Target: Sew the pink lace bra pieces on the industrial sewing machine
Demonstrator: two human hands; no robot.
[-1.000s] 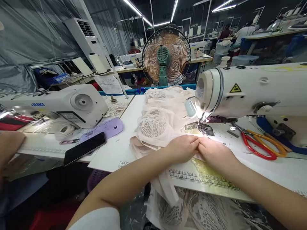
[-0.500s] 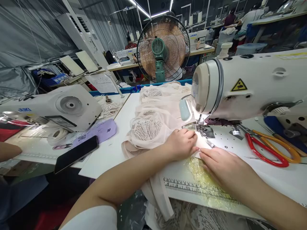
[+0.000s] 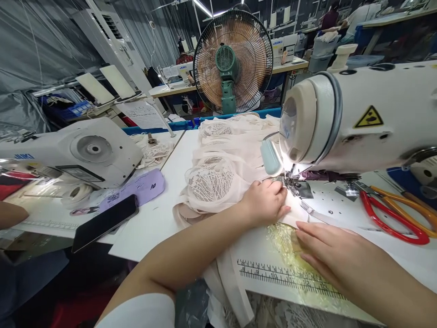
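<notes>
My left hand [image 3: 268, 202] lies curled on pale beige fabric [image 3: 218, 177], pressing its edge down just in front of the presser foot [image 3: 293, 184] of the white sewing machine [image 3: 355, 118]. My right hand [image 3: 327, 253] rests flat with fingers stretched out on the white table [image 3: 153, 223], beside a thin strip of fabric that runs to the needle. A pile of beige lace pieces [image 3: 211, 130] stretches away behind my left hand.
Red and orange scissors [image 3: 396, 212] lie right of the needle. A printed ruler [image 3: 287, 278] marks the table's front edge. A black phone [image 3: 104, 223], a purple card [image 3: 136, 187] and a second sewing machine [image 3: 75, 152] sit left. A standing fan [image 3: 232, 64] is behind.
My two hands have parted: the right hand has slid back toward me and flattened. The left hand has stayed on the fabric by the presser foot. The view has shifted closer.
</notes>
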